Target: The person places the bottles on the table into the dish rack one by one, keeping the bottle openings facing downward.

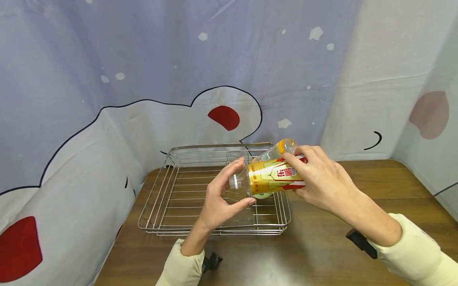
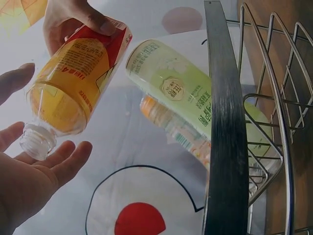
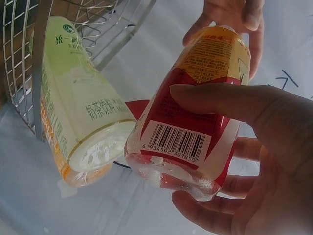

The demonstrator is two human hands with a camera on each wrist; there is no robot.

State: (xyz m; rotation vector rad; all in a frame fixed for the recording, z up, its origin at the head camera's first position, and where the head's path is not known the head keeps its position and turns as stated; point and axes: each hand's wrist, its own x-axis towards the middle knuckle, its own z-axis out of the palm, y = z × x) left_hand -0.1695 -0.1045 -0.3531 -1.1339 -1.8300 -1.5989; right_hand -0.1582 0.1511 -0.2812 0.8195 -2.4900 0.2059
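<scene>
My right hand (image 1: 323, 180) grips an empty plastic bottle (image 1: 272, 176) with a red and yellow label near its base. The bottle lies nearly sideways, its uncapped neck pointing left. Around that neck my left hand (image 1: 220, 202) is spread, thumb and fingers apart; in the left wrist view gaps show between them and the neck. Behind the held bottle, a pale green milk-tea bottle (image 2: 171, 85) and a clear bottle with an orange band (image 1: 282, 147) lean in the wire rack. In the head view the held bottle hides most of the green one.
A metal wire rack (image 1: 157, 229) with a raised rim stands on the brown wooden table (image 1: 322, 246). A patterned cloth curtain (image 1: 161, 59) hangs behind the table and along its sides. Dark straps sit at both wrists.
</scene>
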